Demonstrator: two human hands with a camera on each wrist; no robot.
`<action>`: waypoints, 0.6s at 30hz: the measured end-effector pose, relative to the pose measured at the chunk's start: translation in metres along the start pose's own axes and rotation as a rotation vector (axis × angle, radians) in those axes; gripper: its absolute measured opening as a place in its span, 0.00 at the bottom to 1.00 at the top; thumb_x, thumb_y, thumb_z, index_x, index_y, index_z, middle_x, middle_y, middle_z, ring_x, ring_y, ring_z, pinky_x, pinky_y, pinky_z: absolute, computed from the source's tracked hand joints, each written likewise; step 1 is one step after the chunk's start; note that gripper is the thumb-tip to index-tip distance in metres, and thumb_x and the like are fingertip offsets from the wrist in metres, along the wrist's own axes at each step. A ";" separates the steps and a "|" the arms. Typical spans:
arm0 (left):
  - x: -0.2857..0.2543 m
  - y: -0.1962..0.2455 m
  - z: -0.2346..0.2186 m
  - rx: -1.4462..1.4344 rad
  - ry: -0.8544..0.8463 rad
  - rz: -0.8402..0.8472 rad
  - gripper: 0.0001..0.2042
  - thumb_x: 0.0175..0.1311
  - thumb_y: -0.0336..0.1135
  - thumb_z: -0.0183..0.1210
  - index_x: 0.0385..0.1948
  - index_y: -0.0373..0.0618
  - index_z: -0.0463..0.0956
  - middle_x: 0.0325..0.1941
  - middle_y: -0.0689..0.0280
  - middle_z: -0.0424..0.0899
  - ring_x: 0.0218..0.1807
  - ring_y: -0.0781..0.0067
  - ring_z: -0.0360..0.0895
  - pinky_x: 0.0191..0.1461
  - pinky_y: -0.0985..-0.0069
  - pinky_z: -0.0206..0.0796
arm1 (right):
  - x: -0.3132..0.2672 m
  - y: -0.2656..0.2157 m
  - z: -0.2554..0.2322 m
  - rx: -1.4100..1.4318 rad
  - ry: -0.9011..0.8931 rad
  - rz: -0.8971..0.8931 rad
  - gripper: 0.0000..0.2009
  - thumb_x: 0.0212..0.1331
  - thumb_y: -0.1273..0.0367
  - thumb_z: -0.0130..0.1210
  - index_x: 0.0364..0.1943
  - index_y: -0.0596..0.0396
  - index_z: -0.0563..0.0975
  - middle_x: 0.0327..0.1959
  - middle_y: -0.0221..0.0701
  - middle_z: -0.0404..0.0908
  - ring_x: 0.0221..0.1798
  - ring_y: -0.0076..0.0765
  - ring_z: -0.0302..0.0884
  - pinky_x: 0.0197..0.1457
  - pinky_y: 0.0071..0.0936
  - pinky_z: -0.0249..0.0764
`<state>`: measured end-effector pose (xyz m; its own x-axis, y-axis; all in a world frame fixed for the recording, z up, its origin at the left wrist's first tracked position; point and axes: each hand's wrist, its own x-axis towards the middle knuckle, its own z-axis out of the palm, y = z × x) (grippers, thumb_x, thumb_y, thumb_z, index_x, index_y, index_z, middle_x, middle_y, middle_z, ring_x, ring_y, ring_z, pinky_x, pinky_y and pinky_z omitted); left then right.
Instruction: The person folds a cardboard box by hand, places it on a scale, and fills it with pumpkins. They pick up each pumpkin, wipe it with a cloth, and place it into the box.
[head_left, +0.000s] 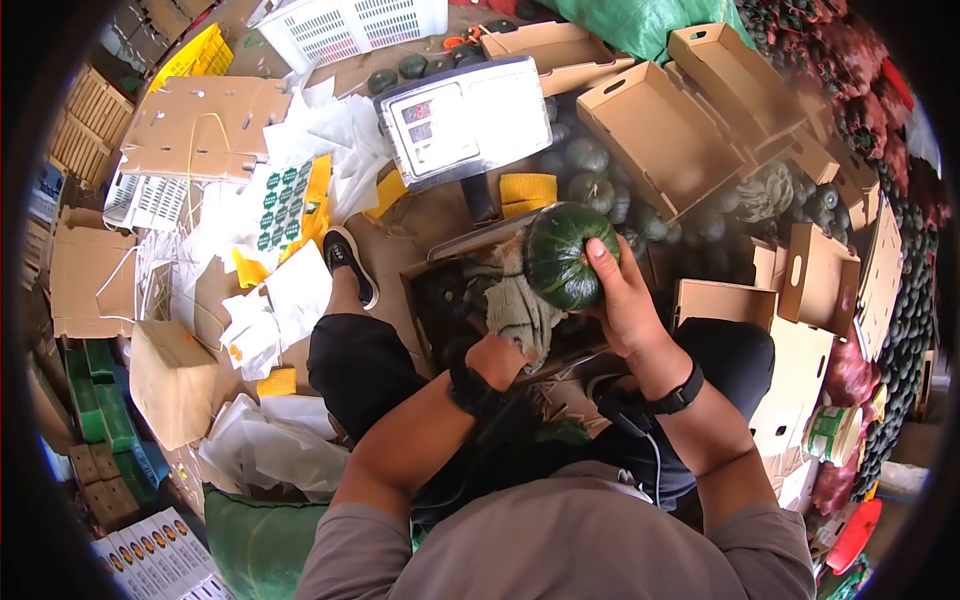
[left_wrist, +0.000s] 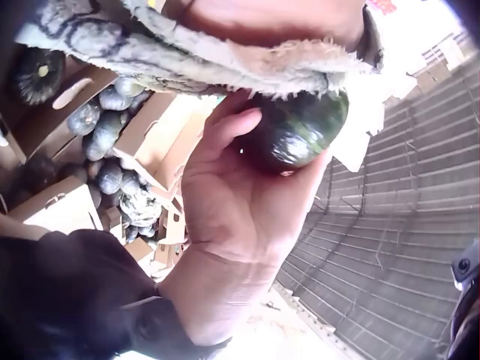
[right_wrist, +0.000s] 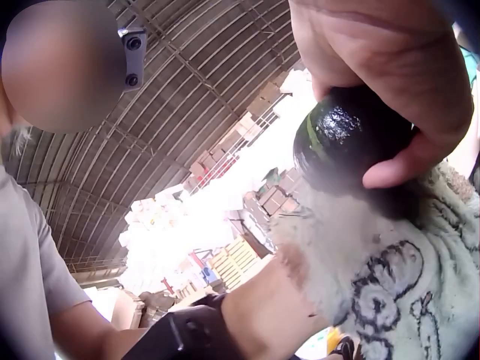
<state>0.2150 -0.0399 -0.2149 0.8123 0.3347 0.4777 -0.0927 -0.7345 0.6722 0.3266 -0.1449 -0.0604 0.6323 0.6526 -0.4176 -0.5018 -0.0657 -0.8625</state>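
Observation:
A dark green squash (head_left: 565, 255) is held up in my right hand (head_left: 620, 290), fingers over its top and thumb underneath. In the right wrist view the same squash (right_wrist: 345, 131) sits under those fingers (right_wrist: 390, 67). My left hand (head_left: 497, 360) grips a grey patterned cloth (head_left: 515, 300) that lies against the squash's left side. The left wrist view shows the cloth (left_wrist: 225, 64) bunched over the squash (left_wrist: 300, 131), with my right hand's palm (left_wrist: 240, 202) cupping it. Both hands are above an open cardboard box (head_left: 440, 290) on my lap.
A digital scale (head_left: 465, 115) stands just beyond the box. Behind it lie several loose squashes (head_left: 590, 170) and open cardboard boxes (head_left: 660, 130). White wrapping paper (head_left: 300, 290) and a sticker sheet (head_left: 283, 200) cover the floor at left. A white crate (head_left: 350, 25) is at the back.

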 end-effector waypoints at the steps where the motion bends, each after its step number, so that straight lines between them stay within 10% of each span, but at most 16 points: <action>1: 0.024 0.021 -0.016 -0.033 -0.060 -0.087 0.17 0.63 0.34 0.51 0.54 0.44 0.70 0.51 0.60 0.76 0.53 0.62 0.73 0.57 0.69 0.65 | -0.001 -0.003 0.003 -0.055 0.059 -0.072 0.29 0.61 0.56 0.57 0.60 0.55 0.61 0.50 0.33 0.71 0.52 0.27 0.71 0.52 0.27 0.72; 3: 0.083 0.062 -0.043 -0.060 -0.158 -0.265 0.17 0.65 0.33 0.46 0.55 0.46 0.70 0.55 0.58 0.75 0.57 0.57 0.70 0.62 0.65 0.61 | 0.013 0.010 -0.008 -0.326 0.101 -0.430 0.29 0.61 0.55 0.57 0.59 0.58 0.61 0.48 0.36 0.73 0.48 0.30 0.73 0.50 0.28 0.72; 4: 0.093 0.065 -0.047 -0.081 -0.064 0.013 0.15 0.65 0.32 0.46 0.51 0.45 0.72 0.50 0.59 0.78 0.52 0.57 0.74 0.58 0.65 0.64 | 0.018 0.016 -0.012 -0.461 0.121 -0.605 0.30 0.61 0.54 0.57 0.59 0.59 0.60 0.47 0.37 0.74 0.46 0.31 0.74 0.49 0.28 0.73; 12: 0.067 0.032 -0.009 -0.972 0.155 -0.349 0.15 0.67 0.34 0.48 0.52 0.41 0.69 0.52 0.61 0.76 0.53 0.66 0.73 0.61 0.70 0.63 | 0.005 0.018 0.005 -0.415 0.102 -0.559 0.27 0.64 0.57 0.55 0.57 0.60 0.60 0.46 0.38 0.75 0.48 0.30 0.73 0.54 0.28 0.69; 16: 0.084 0.041 -0.046 -0.562 -0.067 -0.291 0.14 0.66 0.36 0.49 0.48 0.40 0.70 0.47 0.62 0.77 0.49 0.65 0.74 0.58 0.69 0.64 | 0.003 0.011 0.006 -0.456 0.083 -0.614 0.27 0.61 0.61 0.58 0.57 0.60 0.61 0.49 0.40 0.73 0.49 0.34 0.73 0.54 0.30 0.69; 18: 0.099 0.060 -0.073 0.420 -0.426 -0.058 0.14 0.66 0.37 0.49 0.47 0.40 0.71 0.45 0.61 0.77 0.49 0.66 0.75 0.57 0.70 0.66 | 0.002 0.005 0.003 -0.707 0.056 -0.677 0.29 0.56 0.64 0.62 0.57 0.60 0.61 0.49 0.43 0.73 0.50 0.43 0.74 0.54 0.33 0.70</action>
<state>0.2475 -0.0078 -0.0861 0.9766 0.1788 0.1195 0.1237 -0.9216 0.3678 0.3237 -0.1415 -0.0651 0.6926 0.6831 0.2318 0.4354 -0.1397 -0.8893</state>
